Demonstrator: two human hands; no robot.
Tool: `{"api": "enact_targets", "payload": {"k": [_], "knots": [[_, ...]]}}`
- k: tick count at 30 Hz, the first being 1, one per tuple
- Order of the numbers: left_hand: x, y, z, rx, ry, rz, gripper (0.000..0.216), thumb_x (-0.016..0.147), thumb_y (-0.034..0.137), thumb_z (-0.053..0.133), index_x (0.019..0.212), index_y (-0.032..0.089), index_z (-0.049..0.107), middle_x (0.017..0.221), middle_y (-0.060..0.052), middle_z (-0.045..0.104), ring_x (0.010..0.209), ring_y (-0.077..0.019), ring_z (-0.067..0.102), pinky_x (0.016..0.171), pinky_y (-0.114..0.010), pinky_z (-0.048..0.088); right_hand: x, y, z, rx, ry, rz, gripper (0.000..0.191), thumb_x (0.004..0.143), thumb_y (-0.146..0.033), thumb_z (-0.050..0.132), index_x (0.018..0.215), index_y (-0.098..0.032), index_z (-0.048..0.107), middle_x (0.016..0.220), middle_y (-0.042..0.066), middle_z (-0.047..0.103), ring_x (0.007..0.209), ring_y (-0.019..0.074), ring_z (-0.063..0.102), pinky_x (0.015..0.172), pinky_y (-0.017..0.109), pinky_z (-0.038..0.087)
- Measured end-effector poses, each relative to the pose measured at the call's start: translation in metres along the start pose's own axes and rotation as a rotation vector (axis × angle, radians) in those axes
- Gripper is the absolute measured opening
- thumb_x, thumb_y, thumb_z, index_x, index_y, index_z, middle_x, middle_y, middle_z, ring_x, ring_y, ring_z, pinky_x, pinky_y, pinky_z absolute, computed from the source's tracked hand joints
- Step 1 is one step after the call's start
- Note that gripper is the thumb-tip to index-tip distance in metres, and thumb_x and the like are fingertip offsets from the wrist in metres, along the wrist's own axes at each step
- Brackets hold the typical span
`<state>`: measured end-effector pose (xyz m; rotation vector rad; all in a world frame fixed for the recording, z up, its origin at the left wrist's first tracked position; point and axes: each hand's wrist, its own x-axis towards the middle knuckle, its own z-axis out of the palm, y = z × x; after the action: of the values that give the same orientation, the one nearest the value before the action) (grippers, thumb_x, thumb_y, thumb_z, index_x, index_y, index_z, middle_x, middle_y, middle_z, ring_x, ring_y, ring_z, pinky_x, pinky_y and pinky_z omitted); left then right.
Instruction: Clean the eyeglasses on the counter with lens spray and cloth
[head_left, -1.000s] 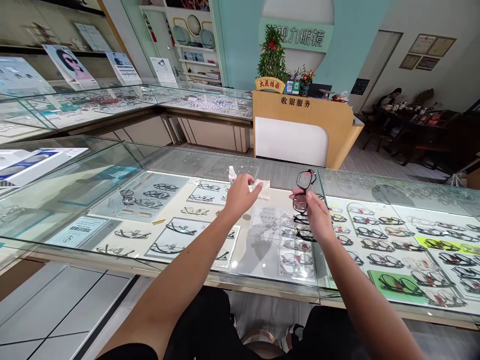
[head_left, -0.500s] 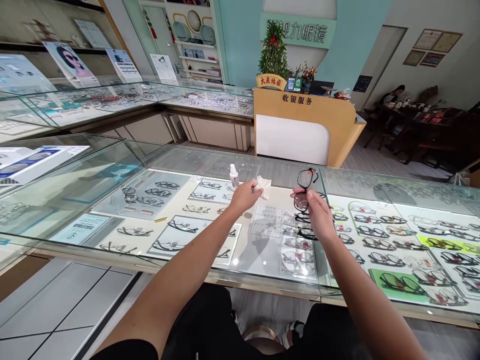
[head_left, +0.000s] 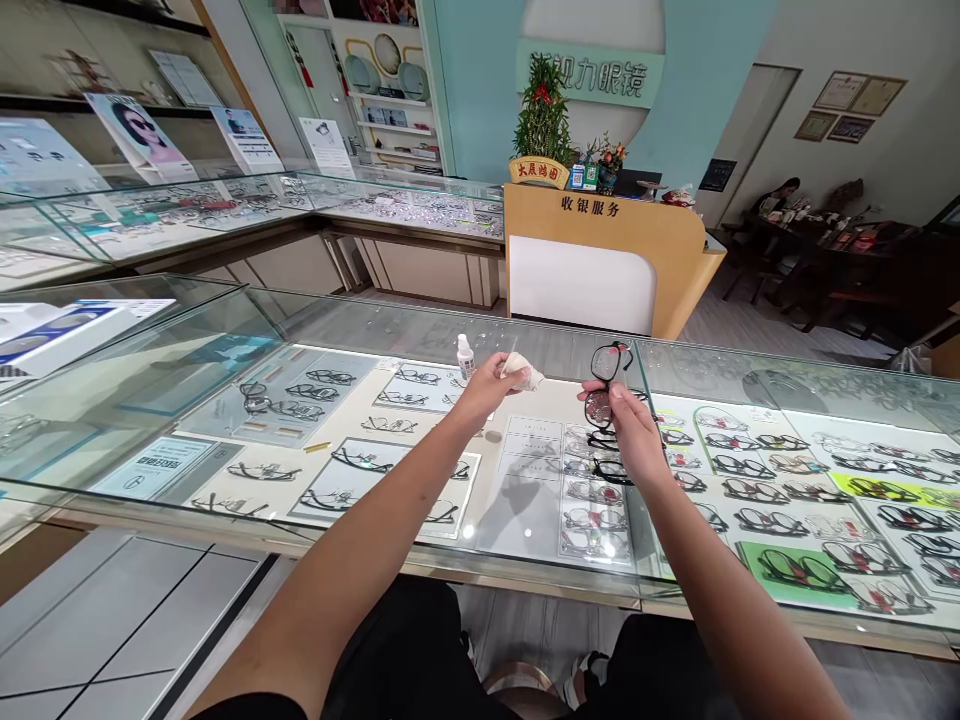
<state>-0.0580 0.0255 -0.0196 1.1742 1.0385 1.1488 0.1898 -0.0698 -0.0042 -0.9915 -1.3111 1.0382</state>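
Above the glass counter (head_left: 525, 540), my left hand (head_left: 491, 385) pinches a crumpled whitish cloth (head_left: 523, 373). A small white bottle (head_left: 466, 356) stands upright on the glass just beyond that hand. My right hand (head_left: 631, 420) grips a pair of black-framed eyeglasses (head_left: 606, 362) by one lens side, thumb in front and fingers behind. The eyeglasses are held on end, one lens above the other, with a little red on the upper part. A gap separates the cloth from the eyeglasses.
Under the glass lie rows of spectacle frames (head_left: 754, 490) and a green card (head_left: 799, 570). White boxes (head_left: 82, 330) rest on the counter at left. Beyond stand another display case (head_left: 405, 205) and a yellow cashier desk (head_left: 682, 260) with a plant (head_left: 541, 115). A person (head_left: 780, 195) sits far right.
My left hand has turned a little, and the cloth in it is bunched into a different shape. The eyeglasses stay in my right hand. The view has shifted slightly.
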Motion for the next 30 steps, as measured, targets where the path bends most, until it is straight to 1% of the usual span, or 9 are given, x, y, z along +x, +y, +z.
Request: {"api": "enact_targets", "payload": {"k": [4, 7, 9, 11, 14, 17, 20, 23, 30], "knots": [[-0.001, 0.0, 0.002, -0.087, -0.043, 0.011, 0.062, 0.069, 0.045, 0.098, 0.12, 0.021, 0.072, 0.112, -0.005, 0.077, 0.103, -0.0189, 0.073, 0.1, -0.038, 0.056, -0.001, -0.001, 0.001, -0.007, 0.002, 0.009, 0.047, 0.108, -0.062, 0.052, 0.118, -0.027, 0.08, 0.115, 0.007, 0.08, 0.095, 0.025, 0.065, 0.091, 0.04, 0.049], [-0.003, 0.002, 0.004, -0.165, -0.046, 0.0, 0.064, 0.067, 0.041, 0.1, 0.122, 0.019, 0.075, 0.115, -0.008, 0.077, 0.104, -0.0209, 0.072, 0.095, -0.037, 0.056, -0.001, -0.001, 0.001, -0.005, -0.001, 0.009, 0.047, 0.108, -0.062, 0.052, 0.118, -0.026, 0.08, 0.115, 0.007, 0.081, 0.095, 0.0251, 0.065, 0.091, 0.04, 0.05], [-0.004, 0.004, 0.005, -0.2, -0.051, -0.018, 0.062, 0.067, 0.04, 0.101, 0.119, 0.018, 0.077, 0.115, -0.009, 0.078, 0.104, -0.0217, 0.072, 0.094, -0.037, 0.056, -0.001, 0.0, 0.001, -0.005, -0.009, 0.01, 0.046, 0.108, -0.062, 0.052, 0.117, -0.026, 0.08, 0.114, 0.007, 0.081, 0.095, 0.0249, 0.065, 0.092, 0.039, 0.049], [-0.005, 0.006, 0.005, -0.237, -0.065, -0.03, 0.054, 0.067, 0.04, 0.101, 0.111, 0.018, 0.078, 0.109, -0.007, 0.077, 0.1, -0.0199, 0.071, 0.093, -0.036, 0.056, -0.002, 0.001, 0.001, -0.008, -0.018, 0.013, 0.046, 0.108, -0.062, 0.052, 0.117, -0.026, 0.08, 0.113, 0.006, 0.08, 0.094, 0.0248, 0.065, 0.093, 0.039, 0.049], [-0.008, 0.009, 0.006, -0.275, -0.1, -0.033, 0.045, 0.07, 0.043, 0.1, 0.098, 0.017, 0.076, 0.093, -0.002, 0.072, 0.087, -0.014, 0.068, 0.084, -0.03, 0.055, -0.002, -0.001, 0.002, -0.018, -0.032, 0.022, 0.047, 0.107, -0.063, 0.052, 0.117, -0.026, 0.08, 0.111, 0.006, 0.08, 0.095, 0.0249, 0.065, 0.094, 0.039, 0.049], [-0.013, 0.014, 0.01, -0.285, -0.121, -0.058, 0.046, 0.072, 0.048, 0.099, 0.096, 0.017, 0.074, 0.086, 0.001, 0.069, 0.083, -0.0121, 0.066, 0.08, -0.027, 0.053, -0.003, -0.004, 0.004, -0.045, -0.052, 0.025, 0.047, 0.107, -0.063, 0.053, 0.114, -0.025, 0.08, 0.113, 0.007, 0.079, 0.096, 0.0244, 0.064, 0.094, 0.037, 0.048], [-0.019, 0.018, 0.017, -0.311, -0.128, -0.088, 0.05, 0.072, 0.051, 0.098, 0.1, 0.018, 0.073, 0.092, -0.001, 0.073, 0.088, -0.0137, 0.07, 0.082, -0.027, 0.054, -0.005, -0.008, 0.007, -0.086, -0.088, 0.026, 0.047, 0.107, -0.062, 0.052, 0.112, -0.024, 0.08, 0.111, 0.006, 0.078, 0.096, 0.024, 0.063, 0.094, 0.036, 0.047], [-0.025, 0.02, 0.022, -0.343, -0.163, -0.097, 0.05, 0.074, 0.051, 0.097, 0.103, 0.019, 0.073, 0.1, -0.003, 0.077, 0.093, -0.0164, 0.072, 0.086, -0.03, 0.055, -0.005, -0.009, 0.009, -0.091, -0.136, 0.02, 0.046, 0.108, -0.06, 0.052, 0.111, -0.024, 0.081, 0.107, 0.006, 0.077, 0.096, 0.024, 0.062, 0.095, 0.036, 0.047], [-0.03, 0.024, 0.026, -0.449, -0.248, -0.082, 0.041, 0.081, 0.043, 0.095, 0.106, 0.017, 0.074, 0.108, -0.007, 0.08, 0.099, -0.0187, 0.075, 0.095, -0.034, 0.055, -0.005, -0.001, 0.011, -0.084, -0.217, 0.027, 0.047, 0.108, -0.06, 0.053, 0.113, -0.023, 0.081, 0.108, 0.007, 0.078, 0.102, 0.0249, 0.064, 0.1, 0.038, 0.045]]}}
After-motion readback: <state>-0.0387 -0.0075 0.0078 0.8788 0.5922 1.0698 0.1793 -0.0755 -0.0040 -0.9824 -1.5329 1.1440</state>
